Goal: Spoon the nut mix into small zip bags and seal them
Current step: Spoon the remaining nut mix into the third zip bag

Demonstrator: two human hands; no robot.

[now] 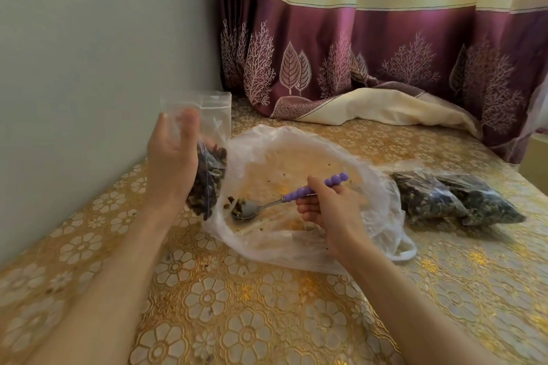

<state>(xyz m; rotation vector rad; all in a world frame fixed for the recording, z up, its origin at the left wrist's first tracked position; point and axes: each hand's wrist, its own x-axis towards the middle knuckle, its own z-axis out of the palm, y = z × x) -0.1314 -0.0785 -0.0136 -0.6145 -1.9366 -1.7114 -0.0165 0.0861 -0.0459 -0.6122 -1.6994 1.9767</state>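
- Left hand point(173, 157): gripped a small zip bag point(207, 133) upright above the tabletop point(237, 320), fingers curled round its clear upper part, thumb across the front.
- Zip bag: lower half packed with dark nut mix point(209, 178), top strip clear and standing above the fingers; whether the seal was pressed together could not be told.
- Right hand point(329, 210): clamped on the purple beaded handle of a spoon point(267, 204), fingers wrapped under it, thumb on top.
- Spoon: metal bowl pointed left, lying low inside a big plastic bag point(296, 157), just beside the base of the zip bag, with a few bits of nut mix in and around it.
- Plastic bag: thin, whitish, spread wide on the tabletop between the 2 hands, only scattered crumbs and a small cluster near the spoon visible inside.
- Filled bags point(453, 198): 2 packed with dark mix, lying flat side by side on the tabletop to the right of the plastic bag, touching each other.
- Tabletop: covered in a gold cloth with a floral pattern.
- Curtain point(355, 47): cream above, purple below with leaf and branch prints, hem bunched on the far tabletop.
- Wall point(89, 53): plain grey-green, along the left.
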